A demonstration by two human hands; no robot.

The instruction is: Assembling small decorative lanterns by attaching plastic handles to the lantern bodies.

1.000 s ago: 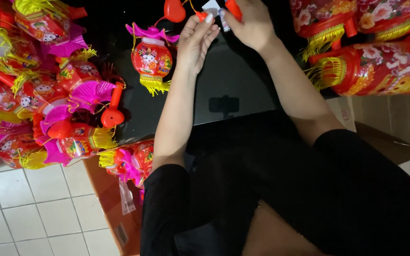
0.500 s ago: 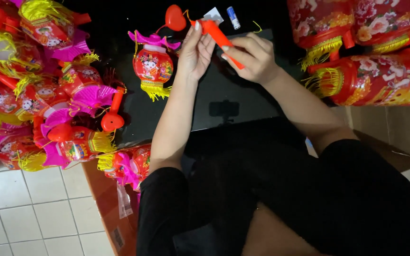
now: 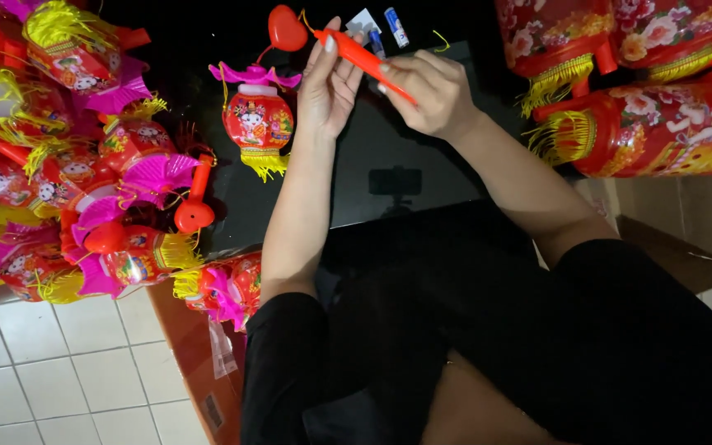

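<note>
**Head view: risking a slip of the red stick over a crowded tabletop**

Head view, looking down at both hands. Clamping the grip of the right hand (image 3: 430,95) around the lower part of the red stick (image 3: 364,59), slanting it up towards the left. Steadying the stick's upper part with the left hand (image 3: 327,86), fingers straight and apart, only resting against it rather than closing on it. Keeping the stick raised above the dark tabletop (image 3: 372,173), with its heart-shaped end (image 3: 287,29) just beyond the left fingertips. Leaving the small red lantern (image 3: 257,124) lying on the tabletop below that heart, apparently joined to it by a thin cord.

Likely risking, with only one hand truly gripping:
- twisting the stick out of the right grip if pressing sideways with the open left fingers;
- tugging the cord and dragging the small lantern, or snagging its yellow tassel;
- knocking the two small blue-and-white tubes (image 3: 395,26) lying near the stick;
- brushing the left elbow against the heap of lanterns (image 3: 84,165) close by on the left, and tangling fringes.
</note>
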